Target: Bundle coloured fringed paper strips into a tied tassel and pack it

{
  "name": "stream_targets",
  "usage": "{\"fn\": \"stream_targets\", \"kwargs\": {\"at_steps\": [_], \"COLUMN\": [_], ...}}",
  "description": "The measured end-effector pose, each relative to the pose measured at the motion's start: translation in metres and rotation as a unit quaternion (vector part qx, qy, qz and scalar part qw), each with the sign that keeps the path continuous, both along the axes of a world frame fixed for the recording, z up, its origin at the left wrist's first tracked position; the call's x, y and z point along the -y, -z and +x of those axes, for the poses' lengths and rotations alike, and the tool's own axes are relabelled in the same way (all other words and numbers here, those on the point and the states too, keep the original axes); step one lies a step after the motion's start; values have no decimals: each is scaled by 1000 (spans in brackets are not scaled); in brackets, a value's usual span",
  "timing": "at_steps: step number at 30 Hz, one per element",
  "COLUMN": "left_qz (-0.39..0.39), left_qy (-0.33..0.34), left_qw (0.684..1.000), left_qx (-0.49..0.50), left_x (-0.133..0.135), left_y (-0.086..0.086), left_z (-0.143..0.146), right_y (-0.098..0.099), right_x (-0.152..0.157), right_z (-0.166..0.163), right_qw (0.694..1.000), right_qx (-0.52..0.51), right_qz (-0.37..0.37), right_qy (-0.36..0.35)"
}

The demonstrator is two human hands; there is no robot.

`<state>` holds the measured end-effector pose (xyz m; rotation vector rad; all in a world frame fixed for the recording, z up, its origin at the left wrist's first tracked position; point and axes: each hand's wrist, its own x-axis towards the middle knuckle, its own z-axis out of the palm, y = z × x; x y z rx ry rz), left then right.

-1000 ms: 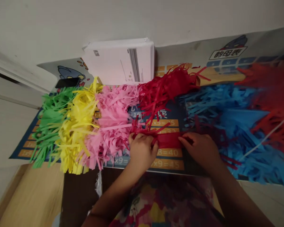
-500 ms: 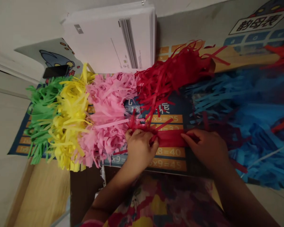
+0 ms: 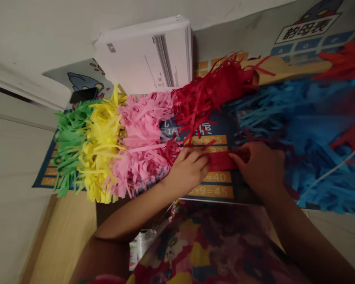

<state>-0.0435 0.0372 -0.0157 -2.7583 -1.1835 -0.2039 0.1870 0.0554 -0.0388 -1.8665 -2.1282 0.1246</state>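
Observation:
A red paper strip (image 3: 220,161) with fringed ends lies stretched between my two hands over the printed mat. My left hand (image 3: 189,169) is closed over its left end, fingers curled, with red fringe (image 3: 174,150) sticking out beyond them. Thumb and fingers of my right hand (image 3: 258,165) pinch the strip's other end; part of the grip is in shadow. Behind the strip lies a red fringed paper bundle (image 3: 207,94). Pink fringed paper (image 3: 143,140) spreads just left of my left hand.
Farther left are yellow (image 3: 102,144) and green fringed paper (image 3: 71,138). Blue fringed paper (image 3: 316,157) covers the right side, with orange-red paper (image 3: 343,61) at its back. A white paper stack (image 3: 144,59) and a dark phone (image 3: 84,95) are at the back.
My left hand has moved closer to my right hand, so less of the red strip shows between them. The camera view has shifted slightly. Both hands keep hold of the strip.

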Motion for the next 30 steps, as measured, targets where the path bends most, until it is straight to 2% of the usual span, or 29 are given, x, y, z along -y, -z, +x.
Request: {"fn": "stream_targets", "kwargs": {"at_steps": [1,3,5,6,8,10,13,19,22,26,30], "left_qz": [-20,-51,-72,-81,-94,-97,-88,-50,-90,-176,-184], "left_qy": [47,83,81,77,58,35,15,-14,-60,-148,-184], "left_qw": [998,994,993,993,994,995,995,996,989,965,959], "left_qx": [-27,-57,-53,-40,-10,12,32,68,100,124,112], "left_x": [-2,-6,-8,-8,-8,-8,-7,-4,-6,-13,-17], "left_y": [-1,-1,-2,-3,-3,-3,1,11,11,9,9], "left_z": [-1,-3,-5,-5,-4,-2,1,-7,-16,-20,-15], "right_y": [-5,-12,-13,-11,-5,2,5,9,12,9,4], "right_x": [3,9,11,10,2,-7,-17,-20,-28,-41,-46], "right_z": [1,4,6,8,10,12,13,14,21,23,12], "right_qw": [998,979,941,923,906,905,923,935,941,949,963], "right_qx": [8,12,20,30,44,36,0,-12,-29,-77,-59], "right_qz": [42,101,102,91,80,78,73,51,9,-90,-132], "right_qy": [-35,-175,-323,-372,-412,-416,-378,-350,-338,-293,-229]}}
